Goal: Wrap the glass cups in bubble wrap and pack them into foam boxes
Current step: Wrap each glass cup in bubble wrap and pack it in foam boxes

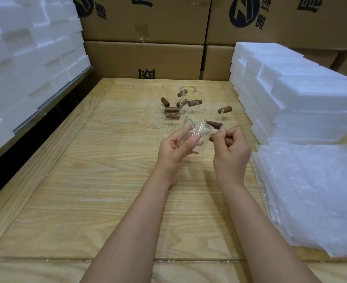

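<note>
Wooden table (107, 180), glass cup (199, 133) gripped between hands (177, 147) (232, 148)

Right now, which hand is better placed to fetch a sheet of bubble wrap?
Probably the right hand: the bubble wrap stack lies on its side, and the left hand can keep holding the glass cup.

One cup (201, 129) in my fingers (185, 131); maybe eight more cups (154, 117) on the table (86, 180), clear glass blurring the count. Two foam stacks (25, 58) (291, 94), one bubble-wrap pile (311, 190), six cartons (144, 58).
</note>
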{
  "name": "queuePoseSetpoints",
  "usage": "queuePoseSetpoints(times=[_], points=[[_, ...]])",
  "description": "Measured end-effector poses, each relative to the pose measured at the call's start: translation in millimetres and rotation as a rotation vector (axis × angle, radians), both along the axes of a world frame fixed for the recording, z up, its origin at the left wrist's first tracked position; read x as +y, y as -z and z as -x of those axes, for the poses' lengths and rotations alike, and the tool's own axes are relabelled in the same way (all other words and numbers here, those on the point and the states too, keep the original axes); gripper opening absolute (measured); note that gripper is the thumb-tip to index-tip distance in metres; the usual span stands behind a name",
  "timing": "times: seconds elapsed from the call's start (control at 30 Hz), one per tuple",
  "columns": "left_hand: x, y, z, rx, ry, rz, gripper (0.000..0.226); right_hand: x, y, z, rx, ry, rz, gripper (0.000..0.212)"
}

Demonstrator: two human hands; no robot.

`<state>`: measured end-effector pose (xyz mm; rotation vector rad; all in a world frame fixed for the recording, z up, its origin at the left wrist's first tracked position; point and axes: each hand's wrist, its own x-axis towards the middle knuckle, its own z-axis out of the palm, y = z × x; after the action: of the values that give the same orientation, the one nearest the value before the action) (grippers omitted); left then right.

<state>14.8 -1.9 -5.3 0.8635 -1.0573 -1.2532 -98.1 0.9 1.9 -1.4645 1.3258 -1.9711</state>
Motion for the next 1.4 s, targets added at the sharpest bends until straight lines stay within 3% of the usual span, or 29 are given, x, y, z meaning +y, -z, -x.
queuePoseSetpoints(times=[0.07, 0.13, 0.27, 0.33, 0.43, 0.53, 0.73, 1.07, 1.4], points=[[0.2, 0.4, 0.0, 0.003, 0.031, 0.004, 0.084, -1.1, -1.6, -0.3, -0.084, 0.015, -0.035, 0.032], [0.1, 1.0, -0.3, -0.01, 0.071, 0.022, 0.073, -4.6, -2.9, -0.1, -0.187, 0.023, -0.133, 0.033], [0.6, 2.0, -1.1, -0.023, 0.132, 0.05, 0.079, -9.4, -4.2, 1.9, -0.593, -0.126, -0.384, 0.027], [1.0, 0.7, -1.8, -0.006, 0.137, 0.047, 0.074, -8.5, -4.4, 1.5, -0.671, -0.161, -0.424, 0.025], [-0.1, -0.3, -1.9, 0.052, 0.145, 0.012, 0.074, -6.6, -3.2, -0.9, -0.478, -0.074, -0.367, 0.027], [-1.4, 0.6, -1.1, 0.1, 0.142, -0.03, 0.057, -2.3, -4.1, -3.7, -0.253, 0.039, -0.207, 0.027], [-5.3, 2.6, -2.6, 0.171, 0.166, -0.103, 0.048, 6.9, -7.0, -5.6, 0.007, 0.011, 0.016, 0.028], [-11.6, 3.3, -12.4, 0.181, 0.333, -0.319, 0.05, 11.4, -1.3, -12.7, 0.213, -0.217, 0.098, 0.013], [-12.5, 3.0, -20.4, 0.279, 0.379, -0.392, 0.041, 11.8, -4.6, -12.3, 0.312, -0.333, 0.116, 0.021]])
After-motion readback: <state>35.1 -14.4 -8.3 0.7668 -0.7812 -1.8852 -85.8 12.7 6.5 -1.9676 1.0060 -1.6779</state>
